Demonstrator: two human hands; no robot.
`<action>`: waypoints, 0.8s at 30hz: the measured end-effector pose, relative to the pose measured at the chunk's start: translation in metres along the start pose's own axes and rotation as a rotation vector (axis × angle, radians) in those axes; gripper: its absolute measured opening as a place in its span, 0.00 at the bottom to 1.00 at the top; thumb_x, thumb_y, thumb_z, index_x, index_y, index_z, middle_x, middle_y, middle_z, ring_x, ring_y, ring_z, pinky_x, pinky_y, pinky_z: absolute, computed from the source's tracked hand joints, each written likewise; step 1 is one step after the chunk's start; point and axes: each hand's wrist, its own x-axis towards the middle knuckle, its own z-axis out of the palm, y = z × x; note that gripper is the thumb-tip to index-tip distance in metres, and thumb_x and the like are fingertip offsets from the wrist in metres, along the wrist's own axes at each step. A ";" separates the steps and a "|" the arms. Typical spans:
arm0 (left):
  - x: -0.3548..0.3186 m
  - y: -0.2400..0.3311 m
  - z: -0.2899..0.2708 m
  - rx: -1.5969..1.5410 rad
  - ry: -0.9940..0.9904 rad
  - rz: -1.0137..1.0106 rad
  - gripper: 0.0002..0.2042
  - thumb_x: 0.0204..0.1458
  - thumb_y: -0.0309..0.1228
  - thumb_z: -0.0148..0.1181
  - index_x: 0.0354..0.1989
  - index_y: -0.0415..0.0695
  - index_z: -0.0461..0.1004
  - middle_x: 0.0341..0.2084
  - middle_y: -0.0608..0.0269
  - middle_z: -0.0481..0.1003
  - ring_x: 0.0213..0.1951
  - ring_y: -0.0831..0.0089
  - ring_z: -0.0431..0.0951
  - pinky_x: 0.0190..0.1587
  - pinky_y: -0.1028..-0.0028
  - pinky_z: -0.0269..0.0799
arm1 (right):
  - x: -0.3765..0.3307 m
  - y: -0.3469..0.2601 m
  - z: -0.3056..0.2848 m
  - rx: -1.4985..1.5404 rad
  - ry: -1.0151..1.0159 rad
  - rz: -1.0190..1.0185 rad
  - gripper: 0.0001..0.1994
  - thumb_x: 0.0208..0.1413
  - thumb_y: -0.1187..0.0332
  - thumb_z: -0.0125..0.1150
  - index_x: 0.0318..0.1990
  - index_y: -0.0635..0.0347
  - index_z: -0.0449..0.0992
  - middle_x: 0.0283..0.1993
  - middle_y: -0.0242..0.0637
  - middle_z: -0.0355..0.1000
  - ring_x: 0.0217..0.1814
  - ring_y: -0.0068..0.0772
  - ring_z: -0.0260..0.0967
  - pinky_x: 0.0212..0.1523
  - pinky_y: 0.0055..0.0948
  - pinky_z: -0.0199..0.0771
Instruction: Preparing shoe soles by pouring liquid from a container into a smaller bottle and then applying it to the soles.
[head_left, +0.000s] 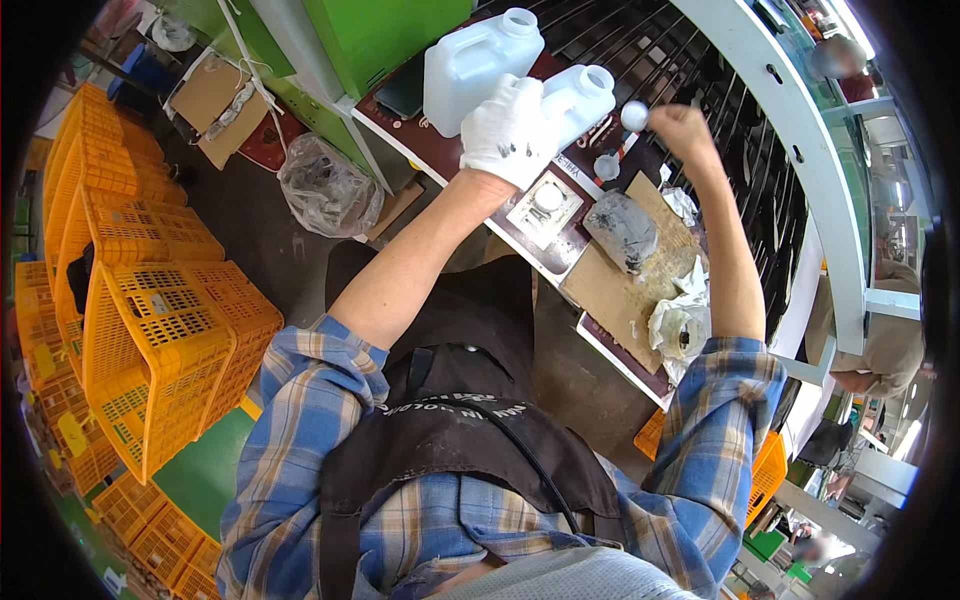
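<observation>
Gripping the shoulder of a white translucent plastic jug (580, 95) at about twelve o'clock, the white-gloved left hand (508, 130) steadies it on the dark workbench (470, 160), while the bare right hand (678, 125) pinches a small round white cap (634, 116) just beside the jug's open neck; so by my reckoning the capping is not yet done. A second white plastic jug (470, 65) stands uncapped behind at eleven o'clock; whether either holds anything I cannot tell. Orange plastic lattice crates (150, 330) are stacked at nine o'clock.
</observation>
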 end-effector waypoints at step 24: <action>-0.001 0.001 -0.003 -0.010 -0.016 -0.031 0.09 0.49 0.37 0.59 0.34 0.45 0.74 0.31 0.55 0.75 0.28 0.52 0.80 0.29 0.58 0.76 | -0.024 0.046 0.062 -0.390 -0.087 0.087 0.13 0.42 0.61 0.63 0.33 0.60 0.82 0.33 0.51 0.77 0.40 0.46 0.77 0.42 0.37 0.75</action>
